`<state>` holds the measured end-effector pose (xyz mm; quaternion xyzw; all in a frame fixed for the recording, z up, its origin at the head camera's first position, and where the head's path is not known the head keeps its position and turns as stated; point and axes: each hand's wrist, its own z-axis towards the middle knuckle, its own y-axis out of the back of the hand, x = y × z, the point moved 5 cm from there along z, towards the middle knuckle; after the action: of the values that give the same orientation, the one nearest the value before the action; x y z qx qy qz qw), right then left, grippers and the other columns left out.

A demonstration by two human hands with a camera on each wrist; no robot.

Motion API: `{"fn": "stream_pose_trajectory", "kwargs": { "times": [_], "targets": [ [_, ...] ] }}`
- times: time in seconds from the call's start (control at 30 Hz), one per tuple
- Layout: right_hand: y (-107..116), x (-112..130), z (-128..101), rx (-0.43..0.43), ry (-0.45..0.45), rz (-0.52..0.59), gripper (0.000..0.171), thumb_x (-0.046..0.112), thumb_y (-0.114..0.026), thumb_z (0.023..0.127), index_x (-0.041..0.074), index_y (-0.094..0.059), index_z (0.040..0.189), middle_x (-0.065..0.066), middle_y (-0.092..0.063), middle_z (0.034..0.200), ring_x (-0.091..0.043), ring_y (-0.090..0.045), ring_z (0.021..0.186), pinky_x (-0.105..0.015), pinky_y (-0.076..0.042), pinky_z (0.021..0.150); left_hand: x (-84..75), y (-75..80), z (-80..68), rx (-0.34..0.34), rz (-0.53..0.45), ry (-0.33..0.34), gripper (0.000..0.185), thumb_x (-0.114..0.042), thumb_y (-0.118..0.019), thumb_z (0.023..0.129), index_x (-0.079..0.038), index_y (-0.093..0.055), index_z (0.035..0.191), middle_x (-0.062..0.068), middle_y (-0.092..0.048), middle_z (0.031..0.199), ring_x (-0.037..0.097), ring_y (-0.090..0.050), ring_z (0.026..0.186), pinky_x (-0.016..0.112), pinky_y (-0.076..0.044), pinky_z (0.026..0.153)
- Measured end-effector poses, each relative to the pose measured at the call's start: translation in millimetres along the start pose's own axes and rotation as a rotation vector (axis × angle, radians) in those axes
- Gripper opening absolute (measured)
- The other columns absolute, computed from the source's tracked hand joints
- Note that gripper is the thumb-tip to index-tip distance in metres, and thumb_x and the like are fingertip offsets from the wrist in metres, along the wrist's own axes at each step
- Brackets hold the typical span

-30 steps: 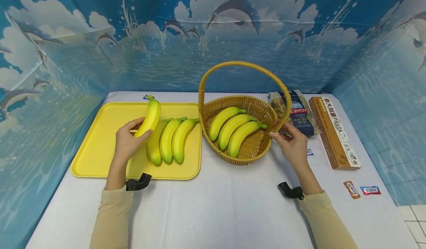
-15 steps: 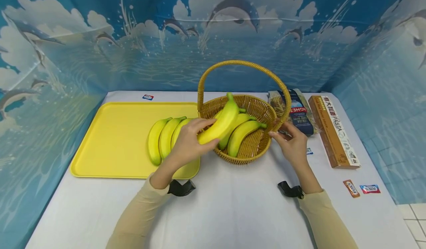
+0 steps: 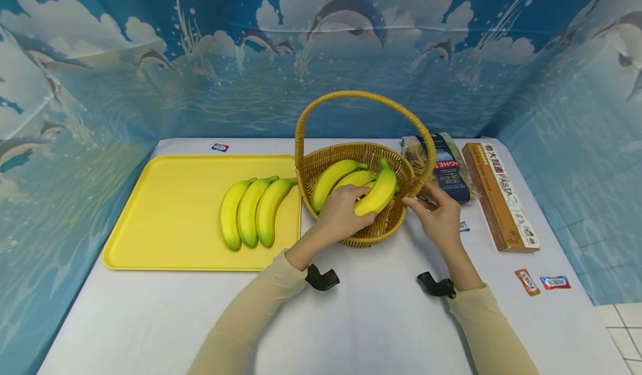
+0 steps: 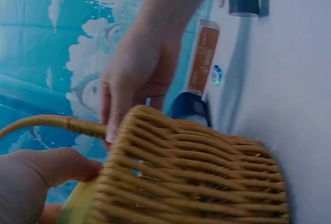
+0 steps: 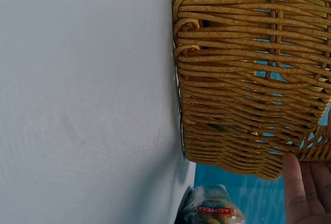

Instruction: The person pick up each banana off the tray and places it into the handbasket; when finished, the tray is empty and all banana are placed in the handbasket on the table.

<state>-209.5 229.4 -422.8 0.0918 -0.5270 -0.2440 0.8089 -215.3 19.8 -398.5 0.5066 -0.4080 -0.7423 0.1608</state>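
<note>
My left hand [image 3: 342,213] grips a yellow banana [image 3: 377,193] with green tips, low inside the wicker basket [image 3: 366,243]. Beneath and beside it lie other bananas, among them one banana [image 3: 332,181] along the left wall; the held one partly covers them. At the basket's right side, where the handle [image 3: 364,93] meets the rim, my right hand [image 3: 440,214] pinches the rim between thumb and fingers. The left wrist view shows the left thumb [image 4: 72,166] at the rim and the right hand [image 4: 139,69] across from it.
Left of the basket, a yellow tray [image 3: 165,213] carries three bananas [image 3: 248,213] side by side. A pasta bag [image 3: 448,169] and a long pasta box [image 3: 501,196] lie at the right. Small wrapped sweets [image 3: 528,282] are scattered on the white tablecloth [image 3: 381,319].
My left hand has carried the banana from above the tray rightward and down into the basket. The right hand stays at the basket's rim.
</note>
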Motion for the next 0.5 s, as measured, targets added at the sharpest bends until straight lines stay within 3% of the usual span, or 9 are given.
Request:
{"fn": "stream_pose_trajectory", "kwargs": {
  "times": [0.23,0.5],
  "targets": [
    [-1.2,-0.4,0.5,0.004,-0.008,0.005,0.047,0.001,-0.078,0.079,0.001,-0.066,0.124,-0.02,-0.069,0.115,0.013,-0.056,0.093,-0.004,-0.049,0.074,6.3,-23.7,8.3,0.057,0.066,0.076,0.053,-0.032,-0.071,0.087,-0.007,-0.06,0.133,0.009,-0.064,0.13,0.025,-0.059,0.121,0.036,-0.05,0.098],
    [-0.1,1.4,0.7,0.01,-0.024,0.003,0.046,0.004,-0.078,0.08,0.003,-0.066,0.124,-0.018,-0.069,0.114,0.011,-0.057,0.093,-0.003,-0.048,0.075,5.1,-34.6,8.5,0.154,0.112,0.077,0.057,-0.04,-0.07,0.089,-0.008,-0.059,0.134,0.006,-0.066,0.122,0.019,-0.062,0.11,0.031,-0.052,0.087]
  ]
}}
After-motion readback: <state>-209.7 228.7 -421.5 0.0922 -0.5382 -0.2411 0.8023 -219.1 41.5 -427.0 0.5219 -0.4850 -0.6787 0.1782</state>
